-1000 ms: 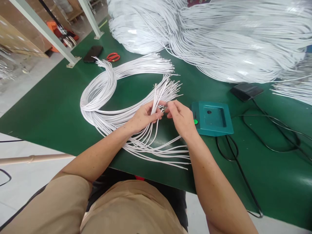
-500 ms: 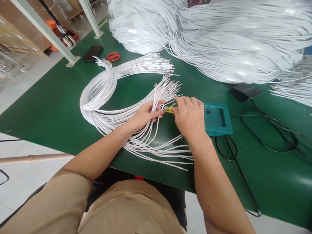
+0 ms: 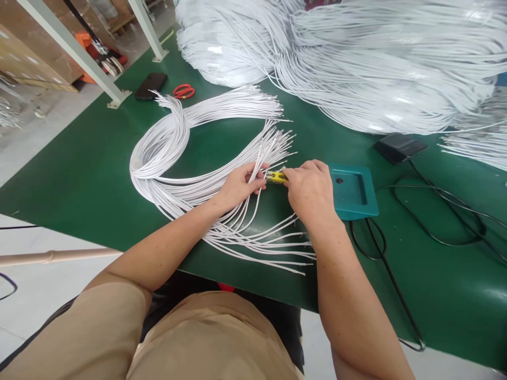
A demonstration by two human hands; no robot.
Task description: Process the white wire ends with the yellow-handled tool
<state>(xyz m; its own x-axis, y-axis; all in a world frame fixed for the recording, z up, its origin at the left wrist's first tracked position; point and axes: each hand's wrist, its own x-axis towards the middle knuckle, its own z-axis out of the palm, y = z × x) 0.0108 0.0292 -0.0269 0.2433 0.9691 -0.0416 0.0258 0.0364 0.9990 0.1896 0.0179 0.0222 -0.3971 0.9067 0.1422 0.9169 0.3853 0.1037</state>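
My left hand (image 3: 242, 184) is closed on a few white wires (image 3: 259, 158), pinching them near their ends, which stick up past the fingers. From the right, my right hand (image 3: 311, 190) grips small yellow-handled pliers (image 3: 276, 176). Their metal jaws meet the wires at my left fingertips; the exact contact is too small to make out. A looped bundle of white wires (image 3: 158, 153) lies on the green table (image 3: 79, 174), its strands passing under and beside my left hand. Loose wire ends (image 3: 273, 253) fan out below my hands.
A teal tray (image 3: 369, 192) sits just beyond my right hand. Red-handled snips (image 3: 183, 91) and a black phone-like object (image 3: 151, 86) lie at the back left. Large heaps of white wire (image 3: 380, 68) fill the back. Black cable (image 3: 439, 243) coils at the right near a black block (image 3: 399, 148).
The wire ends above my left hand, more upright and spread before, now lean right and sit closer together. My right hand has shifted slightly right and downward, with the pliers still in it.
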